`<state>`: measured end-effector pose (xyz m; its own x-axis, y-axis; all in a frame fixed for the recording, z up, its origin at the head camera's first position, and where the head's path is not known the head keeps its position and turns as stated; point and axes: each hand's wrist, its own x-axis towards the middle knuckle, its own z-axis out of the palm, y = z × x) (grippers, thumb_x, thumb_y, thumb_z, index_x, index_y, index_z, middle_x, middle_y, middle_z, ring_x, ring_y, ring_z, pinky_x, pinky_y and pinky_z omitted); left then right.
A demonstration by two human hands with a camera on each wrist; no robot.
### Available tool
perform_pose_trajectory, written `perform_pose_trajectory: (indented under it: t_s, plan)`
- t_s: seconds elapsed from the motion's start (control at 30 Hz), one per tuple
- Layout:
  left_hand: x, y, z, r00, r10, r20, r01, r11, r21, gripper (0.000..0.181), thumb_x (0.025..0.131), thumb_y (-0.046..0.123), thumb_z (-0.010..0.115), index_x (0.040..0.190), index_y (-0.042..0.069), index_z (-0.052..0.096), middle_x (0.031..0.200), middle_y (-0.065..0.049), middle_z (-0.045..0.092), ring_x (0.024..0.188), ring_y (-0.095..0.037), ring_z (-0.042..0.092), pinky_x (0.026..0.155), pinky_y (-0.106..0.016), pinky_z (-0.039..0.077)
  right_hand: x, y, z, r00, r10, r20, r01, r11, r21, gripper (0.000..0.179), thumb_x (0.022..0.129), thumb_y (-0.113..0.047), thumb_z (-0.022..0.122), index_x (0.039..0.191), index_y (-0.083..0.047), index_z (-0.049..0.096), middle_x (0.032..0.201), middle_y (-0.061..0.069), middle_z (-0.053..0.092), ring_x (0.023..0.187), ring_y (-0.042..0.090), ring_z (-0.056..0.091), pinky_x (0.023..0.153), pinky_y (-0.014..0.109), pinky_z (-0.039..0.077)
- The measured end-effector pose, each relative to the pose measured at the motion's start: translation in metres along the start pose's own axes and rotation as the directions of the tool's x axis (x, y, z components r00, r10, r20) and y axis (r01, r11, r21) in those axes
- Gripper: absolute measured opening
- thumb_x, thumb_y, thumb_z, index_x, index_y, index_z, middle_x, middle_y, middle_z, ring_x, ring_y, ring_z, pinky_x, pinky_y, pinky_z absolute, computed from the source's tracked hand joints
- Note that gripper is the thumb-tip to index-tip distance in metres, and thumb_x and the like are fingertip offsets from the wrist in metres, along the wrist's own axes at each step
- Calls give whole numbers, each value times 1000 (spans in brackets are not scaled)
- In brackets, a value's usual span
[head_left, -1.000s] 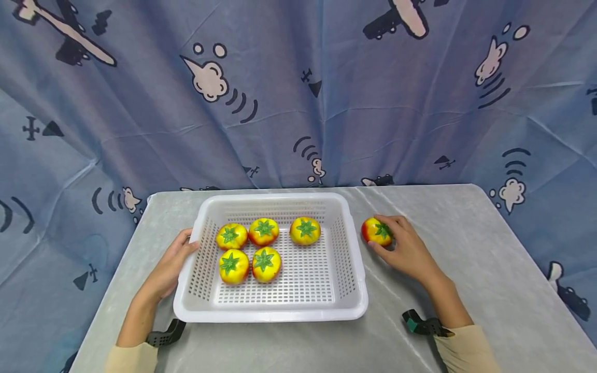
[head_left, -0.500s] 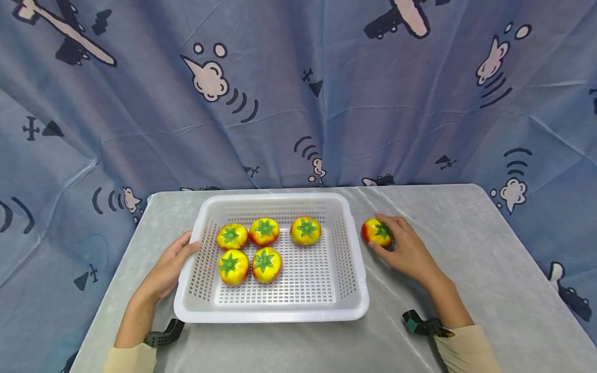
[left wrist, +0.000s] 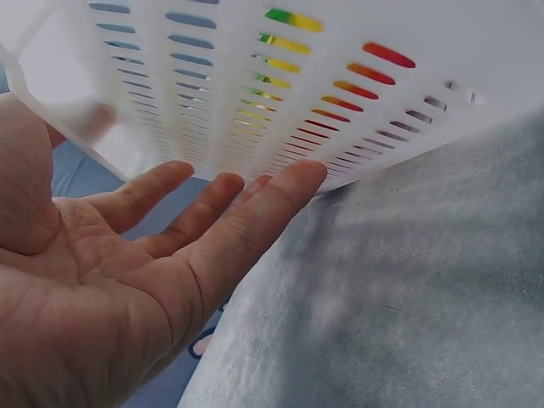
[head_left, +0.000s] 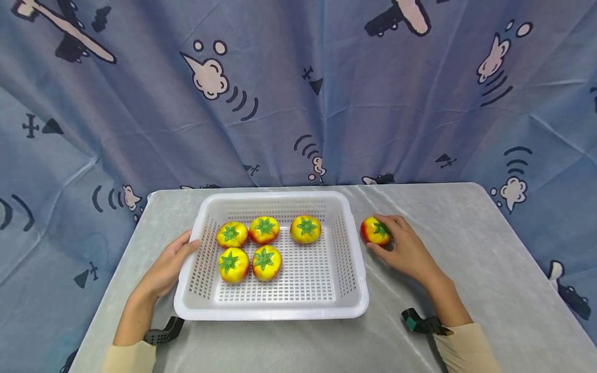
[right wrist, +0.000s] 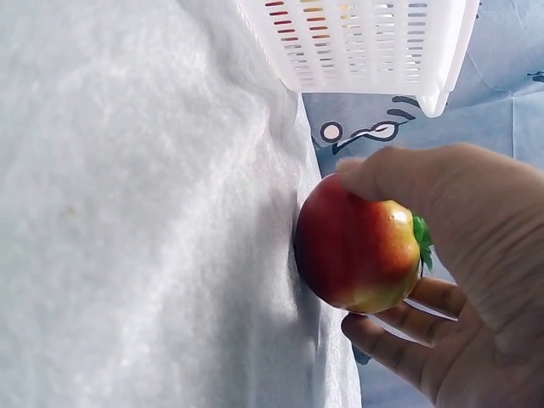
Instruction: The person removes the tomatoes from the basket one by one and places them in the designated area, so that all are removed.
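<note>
A white perforated plastic basket (head_left: 298,314) stands on the table, with several glossy yellow-red tomatoes (head_left: 264,262) in it, green star-shaped tops facing up. My left hand (head_left: 170,264) holds the basket's left rim, the thumb hooked over it. In the left wrist view, the fingers (left wrist: 246,225) lie against the outer slotted wall. To the right of the basket, one more tomato (head_left: 374,231) sits on the table. My right hand (head_left: 410,254) grips it between thumb and fingers. The right wrist view shows the thumb on one side of this tomato (right wrist: 353,246) and fingertips at the other.
The table (head_left: 489,259) wears a grey cloth and extends right of my right hand. Behind it hangs a blue patterned curtain (head_left: 280,103). In the right wrist view, the basket's slotted side (right wrist: 357,42) is near the held tomato.
</note>
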<state>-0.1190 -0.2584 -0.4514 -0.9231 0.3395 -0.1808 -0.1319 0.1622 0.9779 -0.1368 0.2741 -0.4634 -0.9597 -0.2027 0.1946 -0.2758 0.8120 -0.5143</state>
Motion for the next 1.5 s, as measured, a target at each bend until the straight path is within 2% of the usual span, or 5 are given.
perform_pose_trajectory:
  t_s: [0.4, 0.6, 0.97, 1.2, 1.5]
  plan:
    - [0, 2, -1, 999, -24, 23, 26, 998, -55, 61, 110, 37, 36, 161, 12, 14, 150, -38, 35, 110, -27, 70, 82, -57, 61, 0, 2, 1, 1000, 15, -6, -16, 1000, -14, 78, 84, -27, 82, 150, -8, 44, 135, 22, 52, 120, 39, 54, 103, 65, 47]
    - [-1, 3, -2, 999, -25, 39, 27, 997, -69, 63, 110, 37, 37, 162, 11, 13, 152, -38, 33, 114, -29, 68, 84, -58, 60, 1, 0, 0, 1000, 25, 6, -24, 1000, -11, 73, 88, -29, 78, 149, -7, 45, 137, 21, 53, 121, 39, 54, 100, 64, 49]
    - [-2, 0, -5, 997, -2, 77, 10, 996, -94, 64, 110, 34, 36, 162, 8, 8, 155, -38, 26, 116, -17, 67, 89, -53, 60, 0, -3, -2, 1000, 25, 6, -25, 1000, -9, 69, 90, -30, 76, 146, -4, 47, 137, 23, 54, 118, 40, 57, 96, 61, 53]
    - [-3, 0, -8, 994, 0, 109, 11, 994, -107, 64, 110, 30, 36, 162, 9, 5, 155, -32, 27, 119, -15, 66, 92, -49, 60, -1, -2, 1, 1000, 19, -2, -19, 1000, 6, 73, 89, -32, 77, 149, -3, 44, 139, 24, 52, 120, 39, 55, 97, 61, 52]
    - [-4, 1, -8, 997, -39, 60, 44, 995, -89, 64, 110, 33, 37, 163, 12, 8, 158, -31, 25, 121, -15, 63, 95, -47, 59, 2, -11, -6, 999, 19, -49, -19, 1000, 16, 74, 88, -32, 78, 150, -8, 45, 144, 23, 45, 131, 43, 45, 104, 70, 42]
